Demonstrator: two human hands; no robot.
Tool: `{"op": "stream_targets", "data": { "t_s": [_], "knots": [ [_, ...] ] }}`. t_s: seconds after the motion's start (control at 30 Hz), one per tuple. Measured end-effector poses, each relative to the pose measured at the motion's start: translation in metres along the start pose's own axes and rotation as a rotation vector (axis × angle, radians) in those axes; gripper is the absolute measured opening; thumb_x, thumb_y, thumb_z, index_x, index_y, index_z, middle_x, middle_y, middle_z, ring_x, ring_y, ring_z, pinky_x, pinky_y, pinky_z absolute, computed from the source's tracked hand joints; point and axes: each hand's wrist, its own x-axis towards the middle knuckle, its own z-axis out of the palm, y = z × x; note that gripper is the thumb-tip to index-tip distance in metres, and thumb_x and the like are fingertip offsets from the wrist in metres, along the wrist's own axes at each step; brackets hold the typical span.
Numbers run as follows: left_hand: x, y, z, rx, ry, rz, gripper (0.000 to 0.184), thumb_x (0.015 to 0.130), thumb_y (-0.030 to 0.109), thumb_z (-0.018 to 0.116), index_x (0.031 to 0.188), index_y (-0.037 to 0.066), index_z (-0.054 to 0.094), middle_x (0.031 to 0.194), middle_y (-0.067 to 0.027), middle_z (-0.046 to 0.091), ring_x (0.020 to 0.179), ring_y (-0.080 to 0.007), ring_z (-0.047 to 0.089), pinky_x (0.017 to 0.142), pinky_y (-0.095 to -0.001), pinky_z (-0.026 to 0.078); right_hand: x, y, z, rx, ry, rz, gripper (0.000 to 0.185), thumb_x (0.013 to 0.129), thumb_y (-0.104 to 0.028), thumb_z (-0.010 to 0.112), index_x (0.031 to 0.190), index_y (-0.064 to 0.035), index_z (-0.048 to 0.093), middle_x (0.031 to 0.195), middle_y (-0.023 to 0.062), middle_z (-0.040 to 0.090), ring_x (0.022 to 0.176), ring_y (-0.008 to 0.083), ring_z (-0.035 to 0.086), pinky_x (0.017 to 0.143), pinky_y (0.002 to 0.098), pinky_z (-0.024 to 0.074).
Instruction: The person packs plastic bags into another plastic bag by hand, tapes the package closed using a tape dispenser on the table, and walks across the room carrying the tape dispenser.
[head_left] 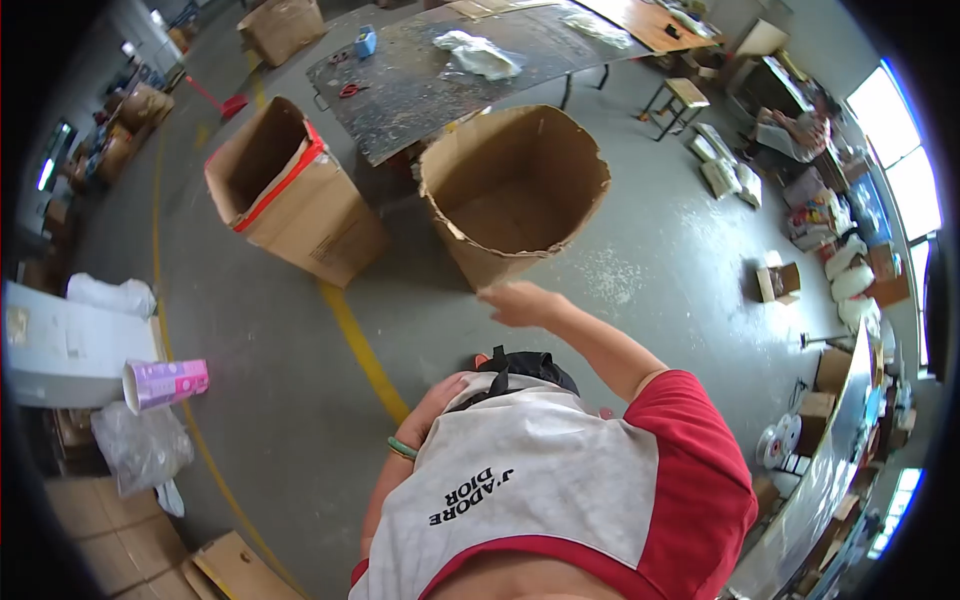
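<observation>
My right hand (522, 303) reaches forward, its fingers stretched out and apart, just in front of the lower near side of a large cardboard box (515, 215). Whether the fingertips touch the box I cannot tell. That box is open at the top with a ragged rim and shows nothing inside. My left hand (432, 408), with a green bangle (402, 448) at the wrist, lies flat against my waist beside a black bag or cloth (527, 370). Its fingertips are partly hidden. To the left stands a tall cardboard box (320, 220) with red tape along its rim.
A dark worktable (400, 110) stands ahead, with red-handled scissors (352, 90) and clear plastic (480, 55) on it. A stool (685, 95) is at the right, with a seated person (795, 130) beyond. Cartons (125, 530) and a plastic bag (143, 447) lie at the left.
</observation>
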Motion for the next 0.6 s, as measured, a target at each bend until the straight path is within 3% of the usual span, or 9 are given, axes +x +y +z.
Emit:
{"op": "stream_targets", "data": {
  "t_s": [0.1, 0.27, 0.47, 0.6],
  "knots": [
    [-0.012, 0.016, 0.013, -0.035, -0.078, -0.02, 0.041, 0.097, 0.032, 0.047, 0.125, 0.002, 0.052, 0.117, -0.0063, 0.057, 0.109, -0.0146, 0.051, 0.096, -0.0271, 0.038, -0.043, 0.026, 0.079, 0.025, -0.206, 0.115, 0.041, 0.082, -0.022, 0.059, 0.122, -0.0106, 0.056, 0.106, 0.0175, 0.064, 0.101, 0.0343, 0.061, 0.086, 0.0447, 0.0499],
    [-0.022, 0.016, 0.021, 0.022, -0.259, -0.098, 0.041, 0.097, 0.032, 0.046, 0.124, 0.001, 0.052, 0.117, -0.0062, 0.057, 0.109, -0.0147, 0.051, 0.095, -0.0272, 0.038, -0.133, 0.018, 0.14, 0.218, -0.275, 0.475, 0.04, 0.084, -0.025, 0.057, 0.121, -0.0109, 0.058, 0.114, 0.0179, 0.062, 0.109, 0.0339, 0.058, 0.093, 0.0422, 0.0469],
    [-0.026, -0.003, 0.034, 0.186, -0.49, -0.093, 0.04, 0.098, 0.033, 0.044, 0.122, 0.002, 0.053, 0.117, -0.0075, 0.058, 0.109, -0.0158, 0.051, 0.096, -0.0281, 0.038, -0.236, 0.024, 0.231, 0.352, -0.075, 0.717, 0.042, 0.083, -0.029, 0.06, 0.12, -0.0092, 0.059, 0.114, 0.0175, 0.063, 0.109, 0.035, 0.057, 0.094, 0.0413, 0.0452],
    [-0.025, -0.014, 0.043, 0.233, -0.589, -0.128, 0.04, 0.098, 0.034, 0.044, 0.121, 0.003, 0.055, 0.117, -0.0069, 0.059, 0.11, -0.0157, 0.051, 0.097, -0.0286, 0.038, -0.301, 0.016, 0.289, 0.51, 0.002, 0.947, 0.044, 0.079, -0.024, 0.06, 0.12, -0.0076, 0.059, 0.096, 0.0148, 0.068, 0.08, 0.0244, 0.068, 0.074, 0.0352, 0.0552]
  ]
}}
